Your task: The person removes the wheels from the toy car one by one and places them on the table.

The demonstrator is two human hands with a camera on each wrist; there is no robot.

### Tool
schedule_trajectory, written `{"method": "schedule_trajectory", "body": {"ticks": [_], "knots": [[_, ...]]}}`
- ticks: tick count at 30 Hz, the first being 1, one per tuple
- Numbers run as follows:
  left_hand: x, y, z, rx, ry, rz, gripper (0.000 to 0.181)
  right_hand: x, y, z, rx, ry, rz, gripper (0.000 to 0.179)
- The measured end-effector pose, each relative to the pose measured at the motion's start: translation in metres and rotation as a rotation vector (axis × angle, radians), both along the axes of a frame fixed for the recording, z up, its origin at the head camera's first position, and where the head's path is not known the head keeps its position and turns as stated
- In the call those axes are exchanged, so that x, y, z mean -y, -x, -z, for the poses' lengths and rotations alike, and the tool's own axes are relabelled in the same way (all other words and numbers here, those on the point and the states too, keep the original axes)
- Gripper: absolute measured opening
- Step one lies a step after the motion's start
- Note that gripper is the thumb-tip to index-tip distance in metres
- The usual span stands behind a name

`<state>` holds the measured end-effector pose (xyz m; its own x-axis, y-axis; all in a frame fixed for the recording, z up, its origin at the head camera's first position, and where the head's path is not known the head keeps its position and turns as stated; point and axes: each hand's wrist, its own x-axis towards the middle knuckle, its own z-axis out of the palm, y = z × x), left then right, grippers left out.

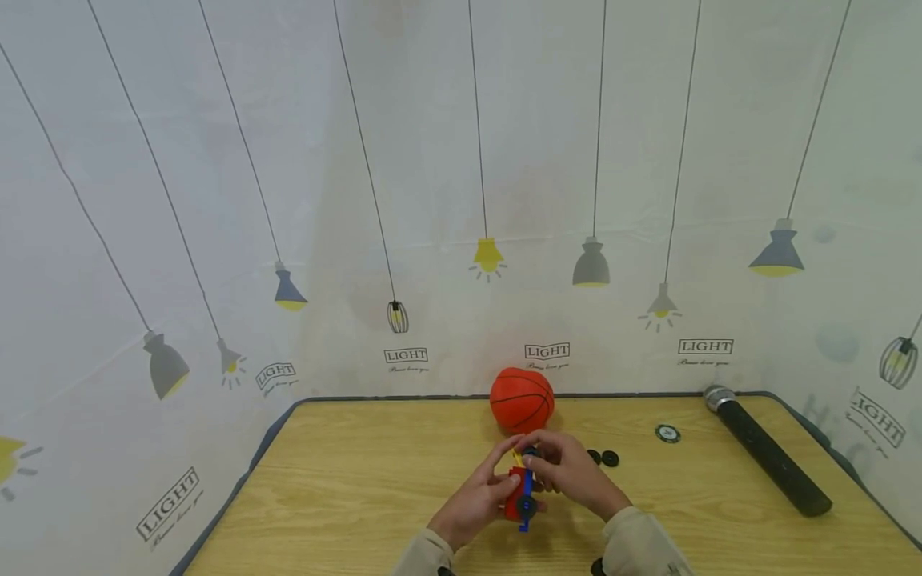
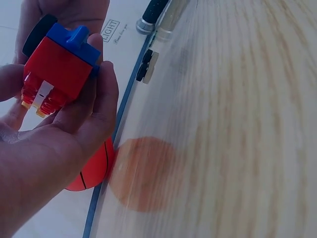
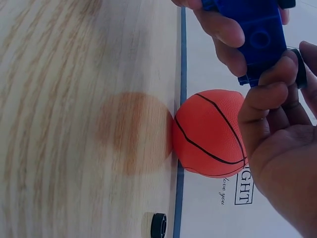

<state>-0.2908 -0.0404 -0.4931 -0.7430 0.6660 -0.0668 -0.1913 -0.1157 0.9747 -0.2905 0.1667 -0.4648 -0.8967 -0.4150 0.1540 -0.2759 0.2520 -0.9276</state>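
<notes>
A small toy car [image 1: 515, 502] of red and blue plastic is held above the table in front of me. My left hand [image 1: 468, 500] grips its red body [image 2: 55, 67], fingers and thumb on either side. The right hand [image 1: 579, 474] pinches a black wheel [image 3: 300, 69] at the far end of the blue base [image 3: 262, 39]. Another black wheel [image 1: 527, 506] sits at the car's near end. Yellow pieces show at the front of the red body in the left wrist view. The right fingers partly hide the far end.
Behind the hands, a red basketball [image 1: 522, 400] stands by the table's back edge. Loose black wheels [image 1: 610, 458] lie right of the hands, with a poker chip [image 1: 667, 433] and a microphone [image 1: 771, 452] farther right. A dark piece [image 1: 598, 566] shows beside the right sleeve.
</notes>
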Motion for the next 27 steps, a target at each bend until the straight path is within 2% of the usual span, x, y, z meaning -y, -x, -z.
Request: {"method": "schedule_trajectory", "body": {"ticks": [15, 22, 27], "knots": [[0.0002, 0.0011, 0.0048, -0.009, 0.020, 0.006, 0.050, 0.0029, 0.0029, 0.0046, 0.004, -0.022, 0.043, 0.023], [-0.0010, 0.0014, 0.0052, -0.014, 0.032, 0.005, 0.048, 0.0037, 0.0021, 0.0036, -0.047, -0.070, 0.050, 0.017], [-0.0010, 0.0017, 0.0066, -0.012, 0.081, -0.024, 0.046, 0.0046, 0.0042, 0.0059, -0.074, -0.136, 0.078, 0.012]]}}
